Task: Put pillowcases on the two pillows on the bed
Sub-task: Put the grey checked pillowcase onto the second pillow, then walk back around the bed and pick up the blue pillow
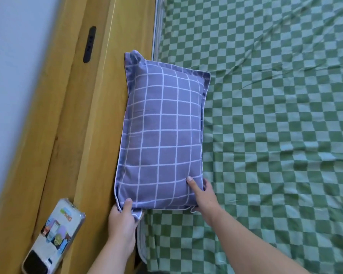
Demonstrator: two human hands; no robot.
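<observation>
A pillow in a purple pillowcase with a white grid pattern [162, 131] leans against the wooden headboard [99, 115], its lower edge on the green checked bed sheet [275, 125]. My left hand [122, 220] grips the pillow's near left corner, thumb on top. My right hand [203, 194] grips the near right corner, thumb pressed on the front face and fingers behind the edge. No second pillow is in view.
A phone in a picture-printed case [53, 240] lies on the headboard ledge at the lower left. A black socket strip [89, 44] is set into the wooden panel. A pale wall [12, 66] fills the left side. The mattress edge [156, 36] shows beside the headboard.
</observation>
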